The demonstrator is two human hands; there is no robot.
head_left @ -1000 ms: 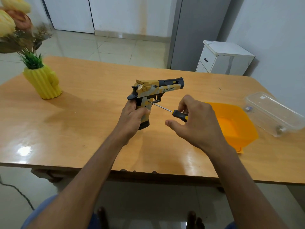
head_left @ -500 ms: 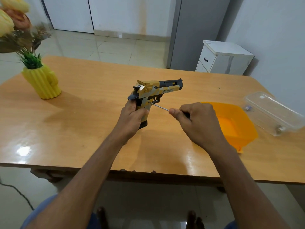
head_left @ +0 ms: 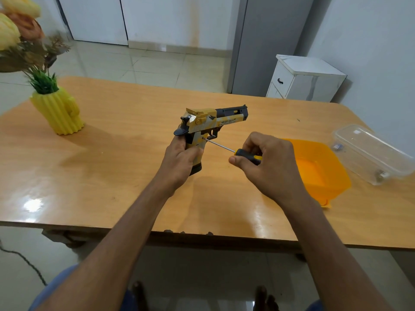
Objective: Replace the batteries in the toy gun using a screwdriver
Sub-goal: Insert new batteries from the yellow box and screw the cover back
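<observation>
A yellow and black toy gun [head_left: 211, 121] stands upright over the middle of the wooden table [head_left: 116, 167], its barrel pointing right. My left hand [head_left: 179, 160] is wrapped around its grip from behind. My right hand [head_left: 267, 167] pinches the black and yellow handle of a screwdriver [head_left: 243, 154]. The thin metal shaft runs up and left, and its tip touches the side of the grip just below the trigger.
An orange plastic tub [head_left: 325, 173] sits right behind my right hand. A clear lidded box [head_left: 370, 153] with small items inside lies at the right edge. A yellow cactus-shaped vase [head_left: 58, 113] with flowers stands at far left. A white cabinet [head_left: 305, 79] is beyond the table.
My right hand has turned on the screwdriver handle, closing over it and then opening back so the handle shows again. The tip stays at the gun's grip. The gun has barely moved.
</observation>
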